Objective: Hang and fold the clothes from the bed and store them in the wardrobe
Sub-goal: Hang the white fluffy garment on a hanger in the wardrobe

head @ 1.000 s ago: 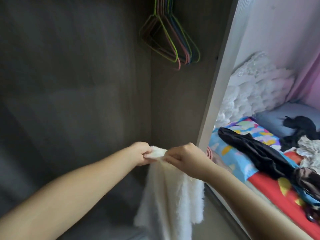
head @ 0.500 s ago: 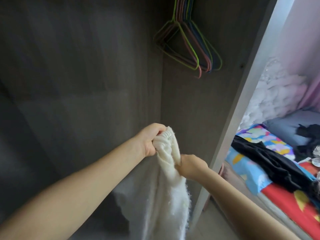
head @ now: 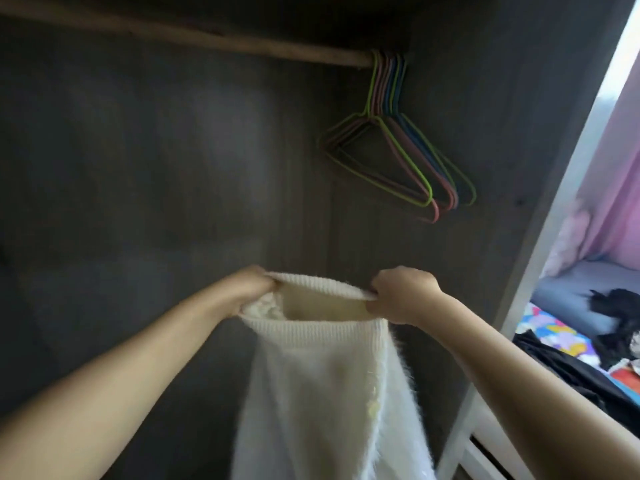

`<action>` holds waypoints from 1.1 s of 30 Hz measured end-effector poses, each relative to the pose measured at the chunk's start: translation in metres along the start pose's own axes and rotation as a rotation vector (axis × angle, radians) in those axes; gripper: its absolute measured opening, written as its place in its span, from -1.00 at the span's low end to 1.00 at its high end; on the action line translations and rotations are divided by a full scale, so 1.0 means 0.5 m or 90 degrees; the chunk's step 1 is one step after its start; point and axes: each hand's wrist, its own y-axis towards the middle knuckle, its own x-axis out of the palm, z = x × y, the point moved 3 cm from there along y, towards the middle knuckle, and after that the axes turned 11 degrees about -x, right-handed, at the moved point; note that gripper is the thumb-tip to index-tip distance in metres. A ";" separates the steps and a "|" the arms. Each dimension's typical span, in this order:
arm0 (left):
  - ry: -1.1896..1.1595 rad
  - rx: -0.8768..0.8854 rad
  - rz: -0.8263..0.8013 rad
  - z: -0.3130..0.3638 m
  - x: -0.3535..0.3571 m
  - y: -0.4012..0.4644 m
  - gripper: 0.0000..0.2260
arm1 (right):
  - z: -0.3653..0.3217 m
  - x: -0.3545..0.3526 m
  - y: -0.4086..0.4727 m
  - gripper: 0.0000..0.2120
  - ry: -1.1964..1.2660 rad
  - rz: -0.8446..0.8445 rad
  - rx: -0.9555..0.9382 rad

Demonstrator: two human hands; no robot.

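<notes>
A fluffy white knitted garment [head: 322,386] hangs in front of me inside the open wardrobe [head: 138,168]. My left hand [head: 252,289] grips the left end of its ribbed opening and my right hand [head: 401,294] grips the right end, so the opening is stretched wide between them. Several coloured wire hangers [head: 398,161] hang bunched at the right end of the wooden rail [head: 207,39], above and slightly right of my hands. Dark clothes [head: 568,368] lie on the bed at the right.
The wardrobe's pale side panel [head: 540,271] runs diagonally on the right. Beyond it is the bed with a colourful patterned sheet [head: 554,337], a grey pillow [head: 575,289] and a pink curtain [head: 620,188]. The wardrobe's dark back wall fills the left.
My hands have moved apart and pulled the garment's ribbed opening wide. The view has tilted up, so the rail and the hangers' hooks show.
</notes>
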 end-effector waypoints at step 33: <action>-0.362 -0.168 -0.149 -0.023 0.006 0.111 -0.74 | 0.003 0.131 0.134 -0.84 0.911 0.392 0.121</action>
